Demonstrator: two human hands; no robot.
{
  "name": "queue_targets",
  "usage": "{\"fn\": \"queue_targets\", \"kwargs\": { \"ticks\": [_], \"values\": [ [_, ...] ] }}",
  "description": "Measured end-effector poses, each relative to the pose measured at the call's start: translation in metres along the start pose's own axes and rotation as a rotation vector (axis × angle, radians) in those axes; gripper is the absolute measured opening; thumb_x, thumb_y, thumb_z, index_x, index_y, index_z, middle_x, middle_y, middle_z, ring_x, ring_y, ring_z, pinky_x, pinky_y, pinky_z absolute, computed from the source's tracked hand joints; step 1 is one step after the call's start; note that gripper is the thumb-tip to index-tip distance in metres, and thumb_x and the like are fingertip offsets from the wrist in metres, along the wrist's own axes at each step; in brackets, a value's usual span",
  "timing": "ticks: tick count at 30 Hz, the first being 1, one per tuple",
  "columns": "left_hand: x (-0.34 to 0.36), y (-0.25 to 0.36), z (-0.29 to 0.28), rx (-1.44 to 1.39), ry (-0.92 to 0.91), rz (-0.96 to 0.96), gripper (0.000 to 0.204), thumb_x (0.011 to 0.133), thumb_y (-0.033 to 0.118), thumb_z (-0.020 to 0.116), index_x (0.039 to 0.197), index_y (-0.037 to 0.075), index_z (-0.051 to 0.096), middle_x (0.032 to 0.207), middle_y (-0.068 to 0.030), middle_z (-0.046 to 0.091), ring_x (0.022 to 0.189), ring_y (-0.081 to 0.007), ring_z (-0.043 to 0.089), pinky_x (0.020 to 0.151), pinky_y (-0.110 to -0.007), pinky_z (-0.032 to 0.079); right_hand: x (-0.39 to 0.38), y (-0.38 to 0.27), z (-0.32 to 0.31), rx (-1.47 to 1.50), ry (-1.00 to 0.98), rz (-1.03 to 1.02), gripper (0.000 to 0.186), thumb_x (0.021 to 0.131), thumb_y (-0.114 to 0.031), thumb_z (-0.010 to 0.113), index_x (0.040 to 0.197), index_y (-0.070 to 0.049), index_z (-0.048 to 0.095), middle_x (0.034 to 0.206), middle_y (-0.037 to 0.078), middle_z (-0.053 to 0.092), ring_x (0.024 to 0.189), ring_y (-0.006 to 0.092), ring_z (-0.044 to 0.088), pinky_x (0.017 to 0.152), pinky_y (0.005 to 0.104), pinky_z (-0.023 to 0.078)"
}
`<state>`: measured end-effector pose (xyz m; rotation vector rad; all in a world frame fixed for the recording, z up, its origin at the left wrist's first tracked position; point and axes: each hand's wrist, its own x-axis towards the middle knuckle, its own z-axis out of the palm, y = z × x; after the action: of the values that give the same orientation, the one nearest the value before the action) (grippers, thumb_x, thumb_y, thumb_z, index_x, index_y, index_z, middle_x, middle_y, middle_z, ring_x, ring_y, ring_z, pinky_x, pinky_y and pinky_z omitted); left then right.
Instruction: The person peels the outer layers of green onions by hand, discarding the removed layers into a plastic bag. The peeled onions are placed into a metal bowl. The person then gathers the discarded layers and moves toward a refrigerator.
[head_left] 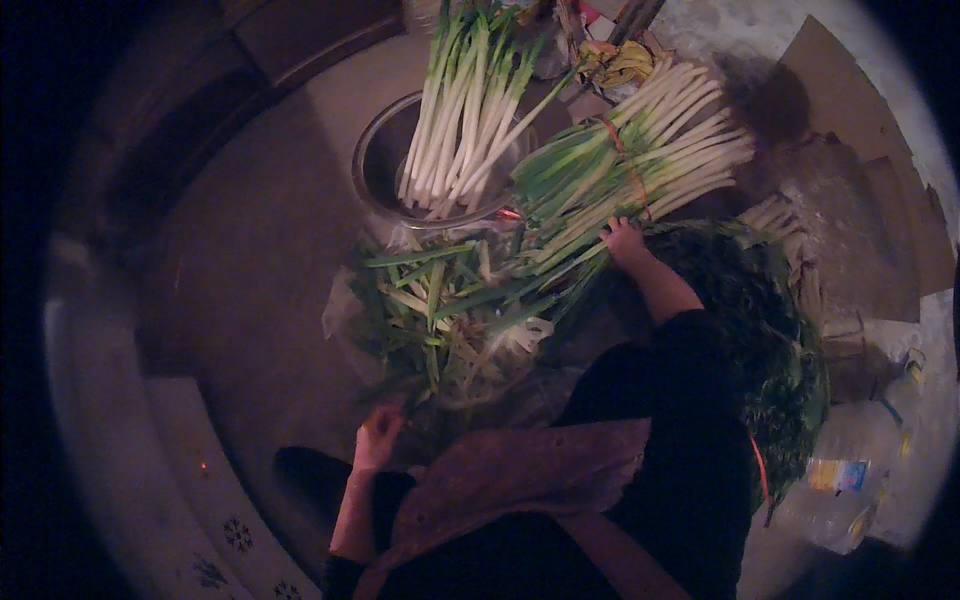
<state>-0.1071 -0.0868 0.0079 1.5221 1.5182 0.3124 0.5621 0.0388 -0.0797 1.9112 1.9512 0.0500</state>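
Note:
A large bundle of green onions [675,140], bound with orange-red ties, lies at the upper right, white ends to the right. My right hand [625,243] is at its near edge, fingers curled round a green onion beside the lower tie. My left hand [380,435] hovers lower left, just short of a pile of trimmed leaves [430,290] on clear plastic; motion smears its fingers, and I cannot make out anything in it. Beyond the pile, a metal basin [375,180] carries cleaned green onions [455,130], white ends toward me.
Dark leafy greens [770,330] with a red tie are heaped on my right. Past them are a clear plastic jug [840,490] and flattened cardboard [880,190]. Dark furniture [230,60] stands upper left; a pale step-like edge [170,440] runs along the left.

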Motion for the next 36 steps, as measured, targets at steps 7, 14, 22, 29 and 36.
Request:
{"fn": "queue_targets", "kwargs": {
  "ticks": [7, 14, 22, 29, 36],
  "values": [
    [0.005, -0.014, 0.011, -0.1, -0.098, 0.023, 0.026, 0.093, 0.018, 0.069, 0.115, 0.004, 0.068, 0.093, -0.0109, 0.075, 0.087, -0.0194, 0.073, 0.079, -0.035, 0.055, -0.007, -0.002, -0.046, 0.117, 0.104, -0.096, 0.044, 0.083, -0.019, 0.067, 0.127, -0.017, 0.061, 0.129, 0.019, 0.052, 0.123, 0.0407, 0.052, 0.09, 0.0507, 0.053],
    [0.024, 0.009, 0.039, -0.033, -0.25, 0.249, 0.028, 0.094, 0.017, 0.068, 0.117, 0.003, 0.066, 0.103, -0.0156, 0.074, 0.097, -0.0223, 0.071, 0.086, -0.037, 0.055, -0.005, -0.194, -0.198, 0.353, 0.234, -0.349, 0.041, 0.082, -0.016, 0.062, 0.119, 0.0, 0.056, 0.101, 0.023, 0.068, 0.091, 0.0395, 0.07, 0.076, 0.0533, 0.053],
    [0.086, 0.19, 0.022, -0.483, 0.085, 0.776, 0.066, 0.099, 0.013, 0.064, 0.153, 0.0, 0.028, 0.142, -0.0151, 0.051, 0.13, -0.0219, 0.048, 0.111, -0.037, 0.036, -0.073, -0.304, -0.499, 0.752, 0.67, -0.43, 0.053, 0.091, -0.045, 0.067, 0.114, 0.002, 0.056, 0.064, 0.022, 0.065, 0.071, 0.0439, 0.071, 0.061, 0.0538, 0.055],
    [0.047, 0.243, -0.033, -0.79, 0.29, 0.62, 0.03, 0.105, 0.024, 0.055, 0.125, 0.006, 0.042, 0.093, -0.0001, 0.052, 0.078, -0.0077, 0.049, 0.069, -0.025, 0.045, -0.065, -0.268, -0.559, 2.122, 0.35, -0.604, 0.033, 0.1, -0.033, 0.066, 0.112, -0.003, 0.064, 0.093, 0.0, 0.063, 0.083, 0.0115, 0.064, 0.068, 0.0341, 0.056],
    [0.042, 0.235, -0.039, -0.887, 0.159, 0.594, 0.032, 0.104, 0.027, 0.06, 0.124, 0.011, 0.041, 0.081, 0.0014, 0.051, 0.059, -0.0068, 0.044, 0.051, -0.025, 0.039, -0.061, -0.283, -0.488, 1.952, 0.429, -0.414, 0.023, 0.102, -0.028, 0.064, 0.113, -0.008, 0.064, 0.097, -0.002, 0.063, 0.089, 0.0077, 0.06, 0.07, 0.0264, 0.052]
  ]
}}
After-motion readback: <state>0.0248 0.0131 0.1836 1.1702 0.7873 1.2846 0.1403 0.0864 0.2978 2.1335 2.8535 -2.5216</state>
